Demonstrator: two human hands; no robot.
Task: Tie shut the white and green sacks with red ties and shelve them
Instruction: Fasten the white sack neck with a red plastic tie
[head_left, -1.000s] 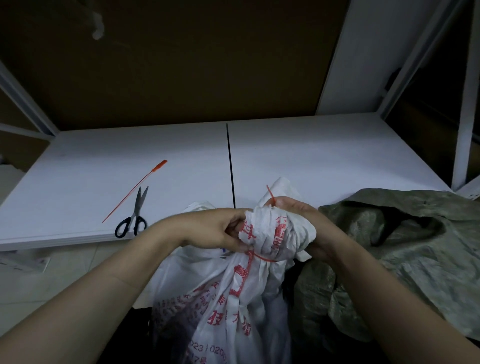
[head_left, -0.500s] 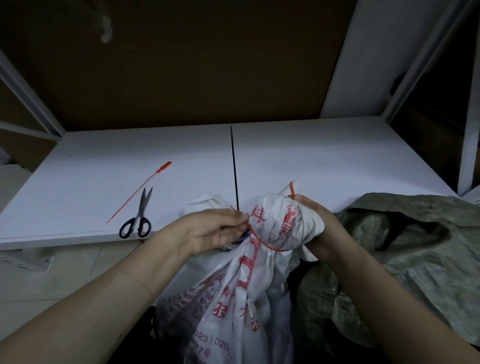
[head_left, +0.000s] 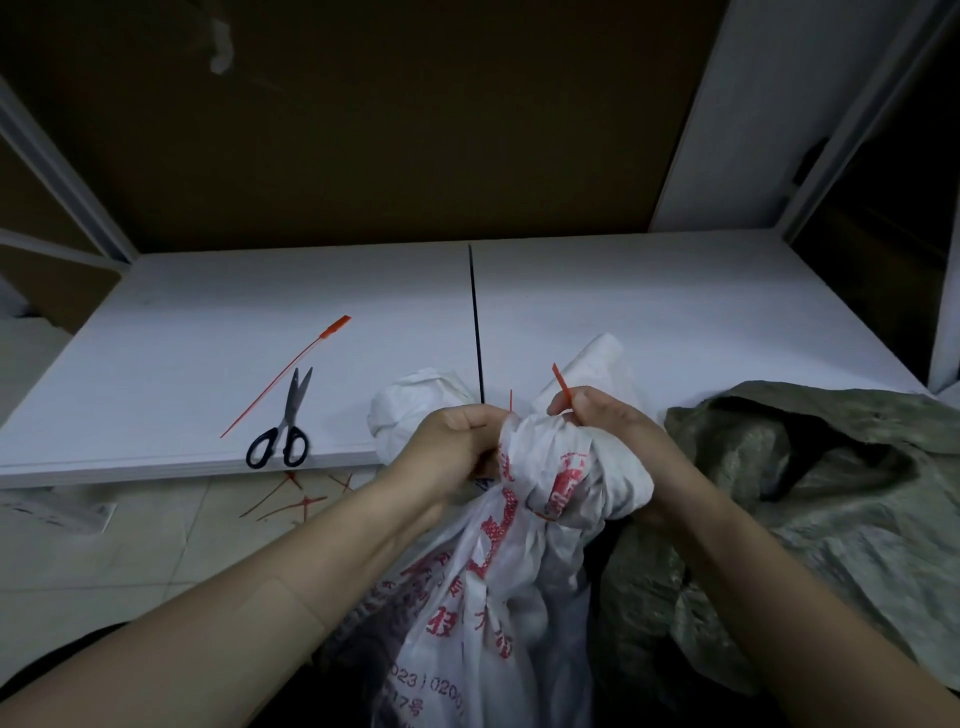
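The white sack with red print stands in front of me, its neck bunched. A red tie loops round that neck. My left hand pinches one thin end of the tie on the left of the bunch. My right hand pinches the other end, which sticks up above my fingers, and wraps the bunched top. The green sack lies open and slumped to the right. A second red tie lies on the white shelf.
Black-handled scissors lie near the shelf's front edge, beside the spare tie. Cut red tie pieces are scattered on the tiled floor under the edge. White shelf posts rise at the right and left.
Both hands have risen to the top of the bunch, and each now pinches an end of the tie. The loop sits tighter round the neck.
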